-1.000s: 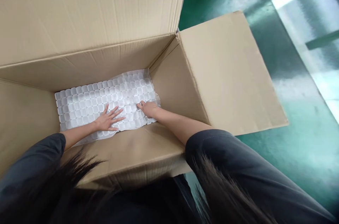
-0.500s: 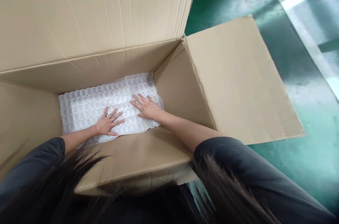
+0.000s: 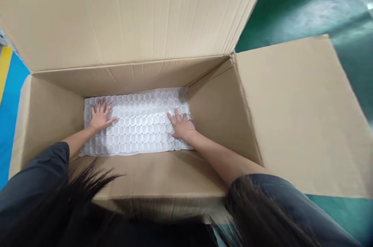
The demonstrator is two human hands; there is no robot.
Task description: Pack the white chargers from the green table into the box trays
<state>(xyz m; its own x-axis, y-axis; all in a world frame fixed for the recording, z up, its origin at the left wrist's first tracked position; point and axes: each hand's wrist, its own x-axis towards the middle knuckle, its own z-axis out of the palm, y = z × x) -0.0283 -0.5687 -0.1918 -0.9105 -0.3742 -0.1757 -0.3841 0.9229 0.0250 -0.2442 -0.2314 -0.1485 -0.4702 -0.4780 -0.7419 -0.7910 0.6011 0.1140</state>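
A sheet of white, translucent air-cushion wrap point(image 3: 140, 126) with rows of square cells lies across the bottom of a deep cardboard box point(image 3: 163, 175). My left hand point(image 3: 100, 118) rests flat on the sheet near its left end, fingers spread. Near the right end, my right hand point(image 3: 181, 125) lies on the cells with its fingers apart. Neither hand holds anything. Whatever is under the sheet is hidden.
The box's far flap point(image 3: 131, 17) stands up, and its right flap point(image 3: 300, 114) is folded outward. Green floor point(image 3: 294, 6) shows at the right, a blue strip point(image 3: 11, 111) with a yellow edge at the left. Dark hair hangs in the lower view.
My left hand has moved left across the sheet, away from my right hand, which stays near the right end. The view has shifted, showing more of the box's left side.
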